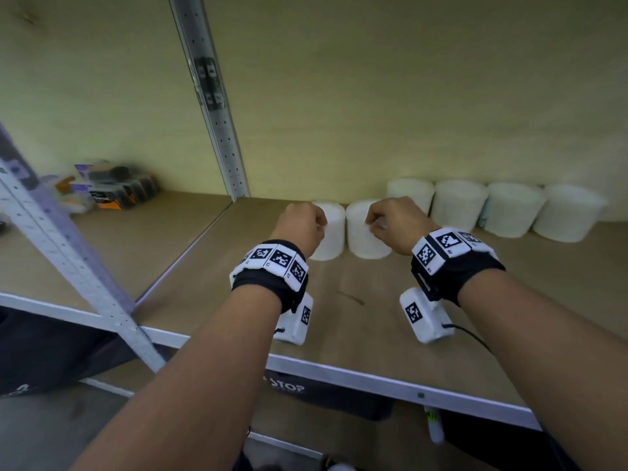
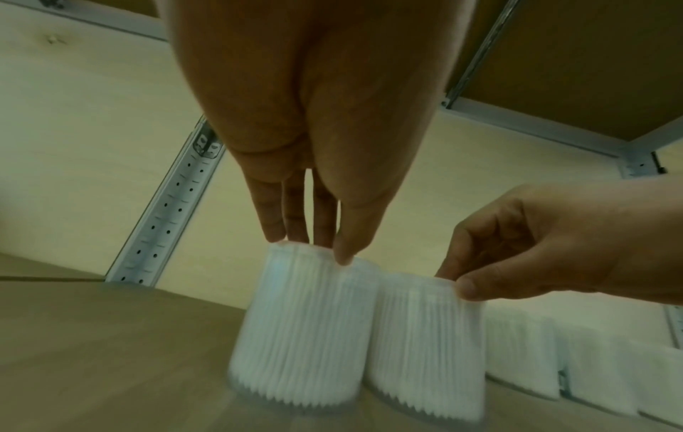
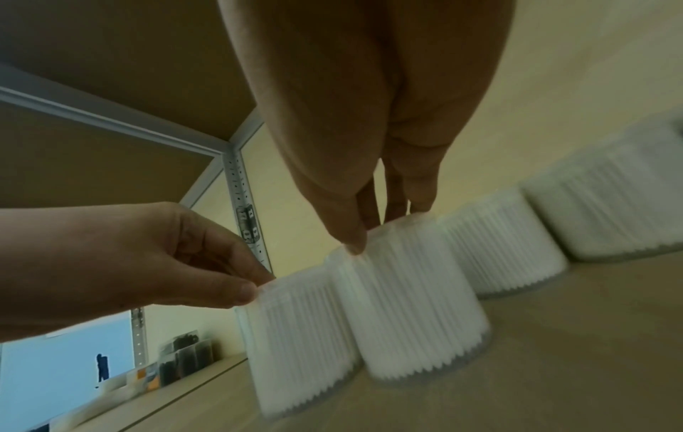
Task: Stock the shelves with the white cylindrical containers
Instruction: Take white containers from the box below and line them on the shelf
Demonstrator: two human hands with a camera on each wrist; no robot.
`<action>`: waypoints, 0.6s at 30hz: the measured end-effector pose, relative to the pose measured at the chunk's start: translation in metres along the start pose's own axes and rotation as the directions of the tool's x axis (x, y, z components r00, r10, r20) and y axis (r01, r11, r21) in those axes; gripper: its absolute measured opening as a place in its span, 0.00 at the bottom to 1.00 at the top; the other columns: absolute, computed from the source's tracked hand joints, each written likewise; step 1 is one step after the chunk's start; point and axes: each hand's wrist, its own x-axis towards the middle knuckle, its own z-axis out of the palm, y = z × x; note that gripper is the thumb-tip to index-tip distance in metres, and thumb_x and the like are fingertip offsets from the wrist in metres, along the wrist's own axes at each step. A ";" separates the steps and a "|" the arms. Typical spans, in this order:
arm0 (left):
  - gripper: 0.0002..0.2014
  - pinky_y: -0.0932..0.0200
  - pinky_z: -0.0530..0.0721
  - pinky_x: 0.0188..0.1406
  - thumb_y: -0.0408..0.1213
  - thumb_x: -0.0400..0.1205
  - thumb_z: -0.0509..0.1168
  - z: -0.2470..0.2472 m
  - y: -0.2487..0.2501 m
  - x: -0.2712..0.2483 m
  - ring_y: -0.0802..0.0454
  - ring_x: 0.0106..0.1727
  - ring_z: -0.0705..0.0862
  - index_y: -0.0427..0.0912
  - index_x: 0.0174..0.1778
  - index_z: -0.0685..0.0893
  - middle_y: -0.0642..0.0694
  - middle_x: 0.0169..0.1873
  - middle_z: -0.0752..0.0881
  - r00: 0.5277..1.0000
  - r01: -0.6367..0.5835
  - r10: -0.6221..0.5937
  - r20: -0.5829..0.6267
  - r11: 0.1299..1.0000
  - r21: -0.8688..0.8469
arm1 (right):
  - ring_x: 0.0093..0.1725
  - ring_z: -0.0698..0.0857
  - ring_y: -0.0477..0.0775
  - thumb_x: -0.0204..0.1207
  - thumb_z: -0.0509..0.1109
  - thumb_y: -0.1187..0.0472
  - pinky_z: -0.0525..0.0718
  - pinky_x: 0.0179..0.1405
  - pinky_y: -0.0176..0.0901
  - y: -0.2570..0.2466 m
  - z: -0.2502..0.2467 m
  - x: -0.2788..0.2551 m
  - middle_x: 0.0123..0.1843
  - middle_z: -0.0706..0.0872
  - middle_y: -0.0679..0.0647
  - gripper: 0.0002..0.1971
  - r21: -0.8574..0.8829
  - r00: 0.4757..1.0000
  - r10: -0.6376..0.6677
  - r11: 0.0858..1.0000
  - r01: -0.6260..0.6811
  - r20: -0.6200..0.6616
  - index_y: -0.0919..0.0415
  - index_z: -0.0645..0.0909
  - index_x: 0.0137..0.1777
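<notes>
Two white tubs, ribbed down their sides, are stood touching on the shelf [image 1: 356, 300], in front of a row of four more [image 1: 492, 207] at the back wall. The left tub [image 1: 328, 232] is pinched at its top rim by the left hand [image 1: 300, 226]; the right tub [image 1: 362, 232] is pinched likewise by the right hand [image 1: 396, 222], each hand directly above its tub.

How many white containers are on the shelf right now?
6. Two in front: one under the left hand at, one under the right hand at. Four in a row behind, to the right. None seems hidden.
</notes>
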 end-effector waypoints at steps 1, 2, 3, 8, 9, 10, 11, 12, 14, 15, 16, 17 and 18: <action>0.11 0.52 0.84 0.62 0.30 0.81 0.63 0.001 -0.003 0.007 0.44 0.58 0.86 0.39 0.56 0.88 0.41 0.57 0.88 1.000 -0.004 0.004 -0.005 1.000 -0.004 | 0.59 0.86 0.59 0.80 0.66 0.66 0.79 0.57 0.43 0.002 0.001 0.008 0.60 0.88 0.60 0.11 0.007 1.000 -0.005 1.000 0.005 0.000 0.66 0.85 0.58; 0.12 0.53 0.83 0.61 0.30 0.81 0.63 0.002 -0.005 0.014 0.44 0.57 0.86 0.39 0.56 0.88 0.41 0.57 0.88 1.000 -0.009 0.009 -0.013 1.000 -0.007 | 0.59 0.86 0.59 0.80 0.66 0.66 0.80 0.58 0.44 0.004 0.003 0.017 0.59 0.88 0.61 0.11 0.011 1.000 -0.010 1.000 0.010 -0.001 0.66 0.86 0.58; 0.12 0.54 0.83 0.60 0.29 0.81 0.63 0.004 -0.008 0.020 0.44 0.57 0.86 0.39 0.56 0.88 0.41 0.57 0.88 1.000 -0.018 0.018 -0.023 1.000 -0.007 | 0.59 0.86 0.60 0.79 0.66 0.66 0.80 0.59 0.45 0.006 0.004 0.024 0.59 0.88 0.61 0.11 0.015 1.000 -0.015 1.000 0.015 -0.002 0.66 0.86 0.58; 0.11 0.59 0.82 0.54 0.29 0.80 0.64 0.010 -0.017 0.049 0.45 0.55 0.86 0.38 0.55 0.89 0.41 0.54 0.89 0.996 -0.050 0.048 -0.075 0.998 -0.033 | 0.57 0.86 0.61 0.79 0.66 0.67 0.80 0.57 0.45 0.015 0.012 0.056 0.58 0.88 0.62 0.10 0.017 0.999 -0.026 1.000 0.027 -0.026 0.67 0.86 0.57; 0.11 0.60 0.82 0.54 0.30 0.80 0.64 0.011 -0.018 0.055 0.45 0.54 0.86 0.37 0.54 0.89 0.41 0.54 0.89 0.995 -0.060 0.057 -0.078 0.998 -0.036 | 0.56 0.86 0.61 0.79 0.66 0.67 0.81 0.56 0.46 0.017 0.013 0.062 0.57 0.89 0.62 0.10 0.016 0.999 -0.030 0.999 0.030 -0.031 0.67 0.86 0.56; 0.11 0.60 0.82 0.54 0.30 0.80 0.64 0.012 -0.019 0.061 0.45 0.54 0.86 0.37 0.54 0.89 0.41 0.54 0.89 0.995 -0.069 0.066 -0.077 0.997 -0.039 | 0.56 0.86 0.61 0.79 0.67 0.66 0.82 0.56 0.47 0.020 0.014 0.067 0.57 0.89 0.62 0.10 0.013 0.999 -0.033 0.999 0.034 -0.038 0.67 0.86 0.56; 0.11 0.60 0.82 0.54 0.29 0.80 0.64 0.013 -0.021 0.067 0.45 0.55 0.86 0.37 0.54 0.89 0.41 0.54 0.89 0.994 -0.079 0.076 -0.077 0.996 -0.042 | 0.55 0.86 0.61 0.79 0.67 0.66 0.83 0.56 0.48 0.022 0.016 0.072 0.56 0.89 0.62 0.10 0.007 0.998 -0.035 0.999 0.035 -0.045 0.66 0.86 0.55; 0.11 0.59 0.82 0.55 0.29 0.80 0.64 0.015 -0.022 0.072 0.45 0.55 0.86 0.36 0.54 0.89 0.40 0.54 0.89 0.993 -0.089 0.085 -0.078 0.995 -0.045 | 0.55 0.86 0.61 0.79 0.67 0.65 0.83 0.57 0.49 0.024 0.017 0.076 0.56 0.89 0.62 0.10 0.000 0.998 -0.036 0.999 0.037 -0.053 0.66 0.86 0.55; 0.11 0.57 0.83 0.57 0.29 0.80 0.63 0.018 -0.023 0.083 0.43 0.56 0.86 0.36 0.54 0.89 0.39 0.55 0.88 0.991 -0.107 0.103 -0.085 0.993 -0.045 | 0.56 0.86 0.62 0.80 0.66 0.65 0.83 0.56 0.50 0.028 0.020 0.082 0.56 0.89 0.62 0.10 -0.015 0.997 -0.033 0.999 0.032 -0.067 0.65 0.86 0.55; 0.11 0.56 0.83 0.58 0.29 0.80 0.63 0.020 -0.023 0.088 0.43 0.56 0.85 0.36 0.55 0.88 0.39 0.56 0.88 0.990 -0.110 0.106 -0.089 0.993 -0.048 | 0.57 0.85 0.62 0.80 0.65 0.65 0.83 0.57 0.50 0.029 0.021 0.084 0.56 0.89 0.63 0.10 -0.021 0.997 -0.027 0.999 0.026 -0.075 0.65 0.86 0.56; 0.11 0.55 0.83 0.59 0.29 0.81 0.63 0.022 -0.024 0.091 0.43 0.57 0.85 0.36 0.55 0.88 0.39 0.56 0.87 0.990 -0.111 0.106 -0.090 0.992 -0.054 | 0.58 0.84 0.62 0.81 0.64 0.65 0.83 0.57 0.49 0.030 0.023 0.085 0.57 0.88 0.63 0.11 -0.025 0.996 -0.021 1.000 0.018 -0.086 0.65 0.85 0.57; 0.12 0.54 0.82 0.60 0.28 0.81 0.62 0.024 -0.024 0.095 0.43 0.58 0.85 0.37 0.56 0.87 0.39 0.57 0.87 0.990 -0.114 0.108 -0.086 0.992 -0.060 | 0.59 0.84 0.62 0.81 0.63 0.65 0.83 0.58 0.49 0.031 0.024 0.086 0.58 0.88 0.63 0.11 -0.028 0.995 -0.013 1.000 0.010 -0.100 0.65 0.85 0.58; 0.13 0.55 0.82 0.61 0.27 0.81 0.61 0.025 -0.024 0.098 0.43 0.59 0.84 0.37 0.58 0.86 0.39 0.59 0.86 0.991 -0.115 0.111 -0.072 0.991 -0.064 | 0.59 0.84 0.62 0.81 0.63 0.65 0.82 0.58 0.49 0.033 0.025 0.087 0.59 0.87 0.63 0.12 -0.024 0.993 -0.003 1.000 0.000 -0.114 0.66 0.85 0.59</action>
